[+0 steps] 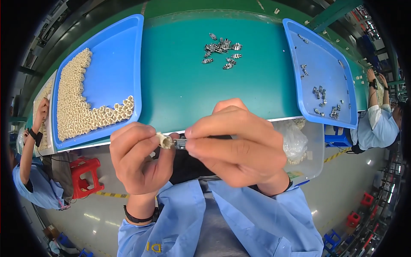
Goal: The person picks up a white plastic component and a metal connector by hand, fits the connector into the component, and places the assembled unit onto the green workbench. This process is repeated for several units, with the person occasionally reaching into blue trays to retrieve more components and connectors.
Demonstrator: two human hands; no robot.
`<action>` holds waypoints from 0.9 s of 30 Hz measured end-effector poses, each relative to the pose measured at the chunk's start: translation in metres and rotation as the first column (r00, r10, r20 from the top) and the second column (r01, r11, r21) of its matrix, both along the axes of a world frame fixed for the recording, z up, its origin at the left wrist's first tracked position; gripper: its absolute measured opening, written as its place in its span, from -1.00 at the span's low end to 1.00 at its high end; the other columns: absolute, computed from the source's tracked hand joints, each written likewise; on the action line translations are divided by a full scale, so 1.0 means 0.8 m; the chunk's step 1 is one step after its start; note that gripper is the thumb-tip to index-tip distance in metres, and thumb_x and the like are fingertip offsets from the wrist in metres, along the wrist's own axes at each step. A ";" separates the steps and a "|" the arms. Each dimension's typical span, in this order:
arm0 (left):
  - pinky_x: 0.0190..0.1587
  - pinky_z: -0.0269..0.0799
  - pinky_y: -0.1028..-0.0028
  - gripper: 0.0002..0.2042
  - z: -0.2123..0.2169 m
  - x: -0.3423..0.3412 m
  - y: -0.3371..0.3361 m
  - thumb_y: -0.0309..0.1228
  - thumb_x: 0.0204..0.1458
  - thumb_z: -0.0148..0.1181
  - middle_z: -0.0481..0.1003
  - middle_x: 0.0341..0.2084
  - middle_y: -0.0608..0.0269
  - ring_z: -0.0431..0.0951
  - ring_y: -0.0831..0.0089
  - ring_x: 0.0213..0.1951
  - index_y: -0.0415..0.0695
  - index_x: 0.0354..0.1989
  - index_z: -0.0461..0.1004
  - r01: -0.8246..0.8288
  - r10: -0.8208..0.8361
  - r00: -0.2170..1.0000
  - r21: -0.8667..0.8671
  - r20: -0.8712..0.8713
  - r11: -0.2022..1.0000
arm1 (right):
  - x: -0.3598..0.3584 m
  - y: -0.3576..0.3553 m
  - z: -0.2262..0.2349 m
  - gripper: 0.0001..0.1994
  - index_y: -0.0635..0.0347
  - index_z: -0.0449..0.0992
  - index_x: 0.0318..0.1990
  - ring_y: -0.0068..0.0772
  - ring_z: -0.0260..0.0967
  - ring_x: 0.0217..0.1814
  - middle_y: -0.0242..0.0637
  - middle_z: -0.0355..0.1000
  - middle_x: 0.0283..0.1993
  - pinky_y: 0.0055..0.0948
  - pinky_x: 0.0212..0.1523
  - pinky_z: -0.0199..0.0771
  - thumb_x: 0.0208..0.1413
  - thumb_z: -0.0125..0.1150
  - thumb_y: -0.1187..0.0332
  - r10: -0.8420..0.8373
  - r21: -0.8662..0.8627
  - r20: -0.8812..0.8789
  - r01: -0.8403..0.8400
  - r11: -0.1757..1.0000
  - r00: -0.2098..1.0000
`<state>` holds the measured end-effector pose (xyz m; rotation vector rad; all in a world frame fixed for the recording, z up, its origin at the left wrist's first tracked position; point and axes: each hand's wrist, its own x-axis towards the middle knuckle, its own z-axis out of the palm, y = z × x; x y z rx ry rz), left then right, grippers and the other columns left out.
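"How are the trays set out?"

"The left tray (113,47) and right tray (305,45) sit at either side of the table (184,94)."

"And in them?"

"Hollow pieces (72,103) fill the left tray's left side and near end. Loose parts (320,92) lie scattered in the right one, and a metal cluster (221,46) lies on the table between the trays, toward the far side."

"Nearer?"

"The left hand (143,158) and right hand (239,143) are between the trays, at the near edge. Right of them, a bin (314,156) holds a bag (294,143)."

"Farther out?"

"A stool (84,176) stands on the floor (115,214), left of the left hand."
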<state>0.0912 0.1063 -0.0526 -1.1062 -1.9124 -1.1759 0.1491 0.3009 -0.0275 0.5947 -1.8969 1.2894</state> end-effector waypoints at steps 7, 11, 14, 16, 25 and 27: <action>-0.24 0.49 0.32 -0.50 -0.002 0.010 0.005 -0.71 -0.20 0.54 0.50 -0.17 0.11 0.56 0.21 -0.26 -0.14 -0.07 0.45 -0.009 0.009 1.000 0.027 -0.017 1.000 | 0.016 -0.009 0.000 -0.64 0.21 0.71 -0.23 -0.33 0.53 -0.35 -0.22 0.62 -0.24 -0.39 -0.32 0.48 -0.30 0.53 0.68 -0.080 0.041 0.024 0.079 0.996 0.996; -0.25 0.48 0.33 -0.49 -0.002 0.010 0.006 -0.71 -0.20 0.54 0.49 -0.17 0.11 0.55 0.21 -0.26 -0.13 -0.06 0.44 0.026 -0.026 1.000 -0.004 -0.003 1.000 | 0.015 -0.007 -0.004 -0.64 0.21 0.71 -0.25 -0.34 0.53 -0.36 -0.23 0.61 -0.25 -0.38 -0.32 0.48 -0.32 0.53 0.68 -0.079 0.053 0.006 0.079 0.995 0.997; -0.25 0.48 0.33 -0.49 -0.003 0.009 0.008 -0.70 -0.20 0.54 0.49 -0.17 0.11 0.55 0.21 -0.26 -0.14 -0.07 0.45 0.029 -0.029 1.000 0.005 -0.010 1.000 | 0.016 -0.009 -0.003 -0.63 0.21 0.71 -0.25 -0.34 0.52 -0.36 -0.24 0.61 -0.26 -0.39 -0.32 0.48 -0.34 0.52 0.69 -0.106 0.068 -0.012 0.107 0.992 0.994; -0.26 0.48 0.33 -0.49 -0.005 0.008 0.008 -0.70 -0.20 0.55 0.49 -0.17 0.11 0.55 0.21 -0.26 -0.14 -0.07 0.45 0.036 -0.036 0.999 0.007 -0.007 0.999 | 0.015 -0.007 -0.002 -0.63 0.21 0.71 -0.25 -0.34 0.52 -0.37 -0.24 0.61 -0.27 -0.39 -0.34 0.47 -0.33 0.53 0.68 -0.109 0.080 -0.017 0.110 0.991 0.994; -0.28 0.45 0.34 -0.48 -0.007 0.008 0.011 -0.71 -0.23 0.55 0.49 -0.18 0.12 0.54 0.24 -0.29 -0.16 -0.07 0.45 0.046 -0.047 0.999 0.029 0.019 0.999 | 0.018 -0.004 0.000 -0.70 0.23 0.70 -0.24 -0.35 0.45 -0.44 -0.25 0.58 -0.32 -0.38 -0.45 0.37 -0.18 0.67 0.48 -0.126 0.019 0.037 0.125 0.992 0.991; -0.28 0.45 0.35 -0.48 -0.007 0.009 0.011 -0.72 -0.23 0.54 0.49 -0.18 0.12 0.54 0.24 -0.30 -0.16 -0.07 0.45 0.054 -0.055 0.998 0.027 0.010 0.998 | 0.018 -0.005 0.000 -0.70 0.23 0.70 -0.24 -0.36 0.43 -0.45 -0.25 0.57 -0.33 -0.38 -0.47 0.35 -0.15 0.68 0.45 -0.136 0.015 0.036 0.135 0.991 0.990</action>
